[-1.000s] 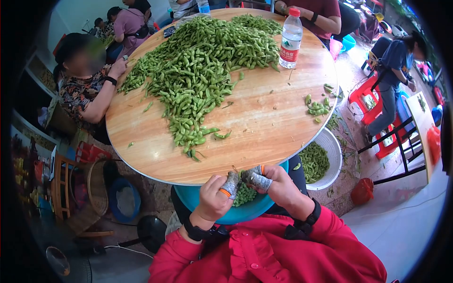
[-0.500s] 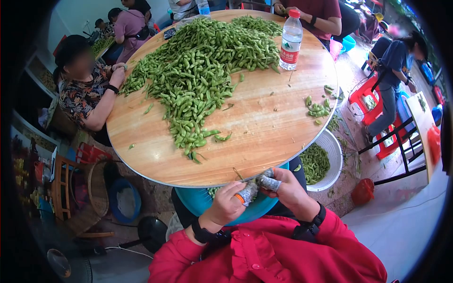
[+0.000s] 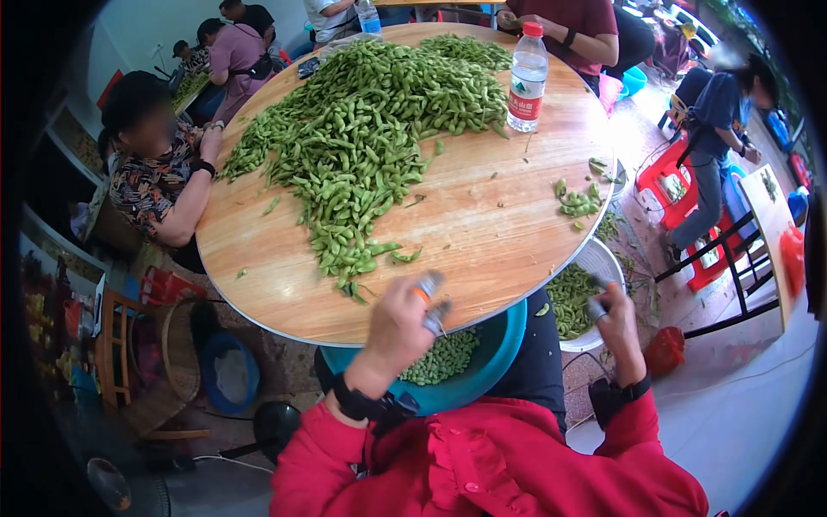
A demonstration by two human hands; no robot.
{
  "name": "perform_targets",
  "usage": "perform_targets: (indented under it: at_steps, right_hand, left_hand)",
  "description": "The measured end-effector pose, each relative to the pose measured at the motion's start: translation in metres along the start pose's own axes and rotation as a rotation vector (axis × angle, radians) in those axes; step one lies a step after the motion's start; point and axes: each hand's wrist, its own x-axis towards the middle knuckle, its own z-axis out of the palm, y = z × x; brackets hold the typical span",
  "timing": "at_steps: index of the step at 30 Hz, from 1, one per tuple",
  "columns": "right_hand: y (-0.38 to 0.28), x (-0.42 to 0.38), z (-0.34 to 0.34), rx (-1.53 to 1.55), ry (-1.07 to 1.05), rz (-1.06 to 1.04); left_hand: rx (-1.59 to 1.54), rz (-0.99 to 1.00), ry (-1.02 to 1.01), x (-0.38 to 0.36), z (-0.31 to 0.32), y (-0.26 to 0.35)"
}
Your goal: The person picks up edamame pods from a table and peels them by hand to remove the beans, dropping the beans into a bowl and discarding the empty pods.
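Observation:
My left hand [image 3: 398, 326], smeared by motion, is over the near table edge, just short of the pile of green soybean pods [image 3: 370, 146]. Its thumb and finger, in grey finger covers with an orange band, are apart, and I see nothing between them. Out to the right, my right hand [image 3: 618, 323] is at the rim of a white basket [image 3: 617, 274] of green pods [image 3: 570, 302]. Its covered fingertips are spread with nothing visible in them. Below my left hand, a teal basin [image 3: 514, 332] in my lap holds shelled green beans [image 3: 444, 358].
A water bottle [image 3: 527, 79] with a red cap stands on the round wooden table [image 3: 482, 215]. Loose pods [image 3: 579, 202] lie near its right edge. A person [image 3: 155, 164] sits at the left, another [image 3: 586, 39] at the far side. A blue basin [image 3: 228, 369] is on the floor.
My hands were together over the teal basin and have parted. The left has moved up and left toward the pile, the right out to the white basket. The beans in the basin now show.

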Motion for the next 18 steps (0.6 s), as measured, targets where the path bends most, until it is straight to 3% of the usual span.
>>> perform_targets:
  at_steps: [1,2,4,7,11,13,18]
  right_hand:
    - [0.011,0.002,-0.009,-0.361,0.087,-0.002]
    - [0.017,0.004,-0.014,-0.42,0.113,-0.033]
    - [-0.003,0.001,-0.013,-0.113,0.059,0.013]
    - [-0.021,-0.001,0.013,0.271,-0.047,0.028]
    - [-0.066,-0.006,0.049,0.405,-0.272,-0.113]
    - [-0.081,-0.006,0.07,0.537,-0.395,-0.068]
    - [-0.113,-0.001,0.095,0.8,-0.666,0.12]
  left_hand:
    - [0.159,-0.032,0.036,0.01,-0.007,-0.006]
    - [0.231,-0.047,0.024,0.016,-0.008,-0.013]
    - [0.373,-0.075,-0.003,0.024,-0.003,-0.031]
    - [0.417,-0.167,-0.201,0.035,0.004,-0.048]
    - [0.468,0.012,-0.082,0.035,0.006,-0.053]
    - [0.493,0.122,-0.032,0.03,0.005,-0.052]
    - [-0.218,-0.28,-0.094,0.003,-0.012,-0.008]
